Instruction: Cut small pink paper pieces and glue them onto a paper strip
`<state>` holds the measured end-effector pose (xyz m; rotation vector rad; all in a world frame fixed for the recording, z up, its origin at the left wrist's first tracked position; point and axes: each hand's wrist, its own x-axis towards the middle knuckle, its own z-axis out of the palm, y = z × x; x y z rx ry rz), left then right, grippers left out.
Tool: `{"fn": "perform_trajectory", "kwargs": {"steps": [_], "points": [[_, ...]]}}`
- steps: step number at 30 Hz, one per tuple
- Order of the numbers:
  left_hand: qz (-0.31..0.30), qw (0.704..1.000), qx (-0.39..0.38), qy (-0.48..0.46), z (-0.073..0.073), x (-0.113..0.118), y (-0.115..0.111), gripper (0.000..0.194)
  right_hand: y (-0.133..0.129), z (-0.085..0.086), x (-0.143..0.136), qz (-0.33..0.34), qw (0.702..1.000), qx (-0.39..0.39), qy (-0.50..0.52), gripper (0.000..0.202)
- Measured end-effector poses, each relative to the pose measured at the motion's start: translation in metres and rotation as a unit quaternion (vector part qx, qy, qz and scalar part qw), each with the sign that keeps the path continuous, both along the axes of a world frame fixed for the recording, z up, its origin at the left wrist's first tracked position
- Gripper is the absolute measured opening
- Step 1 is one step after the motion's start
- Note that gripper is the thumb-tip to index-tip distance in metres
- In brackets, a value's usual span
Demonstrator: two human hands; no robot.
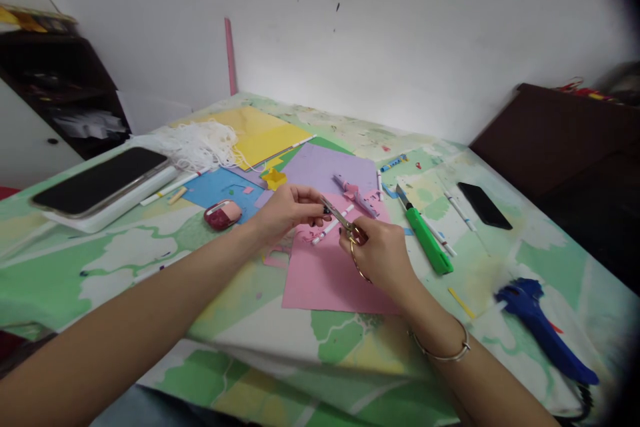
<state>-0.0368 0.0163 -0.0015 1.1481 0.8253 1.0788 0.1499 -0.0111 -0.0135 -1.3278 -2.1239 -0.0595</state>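
Note:
Small metal scissors [340, 215] are in my right hand [383, 247], whose fingers wrap round the handles; the blades point up and left. My left hand [295, 212] is pinched at the blade tips, and what it holds there is too small to make out. Both hands are above a pink sheet [335, 280]. On the sheet, between the hands, lies a white stick [333, 225] with pink scraps near its left end. Just beyond, a lilac roll with a pink piece round it [355, 195] rests by a purple sheet [330, 167].
A green cutter [427, 239], a black phone [484, 205] and a blue glue gun [545, 330] lie to the right. At left are a maroon-and-pink object [223, 214], white string [195, 143] and a larger phone on a white box [103, 180]. A yellow sheet [265, 130] lies behind.

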Motion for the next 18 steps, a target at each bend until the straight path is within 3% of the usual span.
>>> {"fn": "perform_trajectory", "kwargs": {"steps": [13,18], "points": [[-0.03,0.999,-0.009,0.031,0.001,-0.008,0.004,0.011,0.003,0.001,0.003,0.004,1.0,-0.002,-0.01,0.021],[-0.013,0.999,-0.013,0.038,0.004,-0.011,0.005,0.018,0.007,0.008,0.004,-0.038,0.995,-0.052,0.08,0.031]]}}
